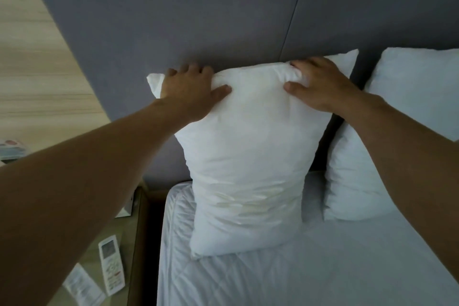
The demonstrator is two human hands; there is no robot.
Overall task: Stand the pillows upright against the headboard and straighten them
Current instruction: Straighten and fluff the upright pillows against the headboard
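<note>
While both my arms reach forward over the bed (pixel 323 268), my hands grip the top edge of the near pillow (pixel 248 169), which stands upright on its short end with its back against the grey headboard (pixel 198 20). My left hand (pixel 191 92) is closed over the pillow's upper left part, fingers curled behind the top edge and thumb pressed flat on the front face; the pillow's left corner sticks out just beyond my knuckles. My right hand (pixel 320 84) clamps the upper right part the same way, fingers hooked over the top and thumb on the front, and the fabric is bunched into a small fold between thumb and fingers. Between my two hands the top edge bulges up a little. The pillow's lower end rests on the white quilted mattress cover, below my hands, and it leans slightly with the bottom nearer to me. Just to the right of my right hand a second pillow (pixel 409 119) also stands against the headboard, touching or nearly touching the first one behind my right wrist; I cannot tell which. Down to the left, under my left forearm, a white remote control (pixel 111 264) lies on a low table (pixel 134 243) beside the bed, next to a printed card (pixel 82 285).
</note>
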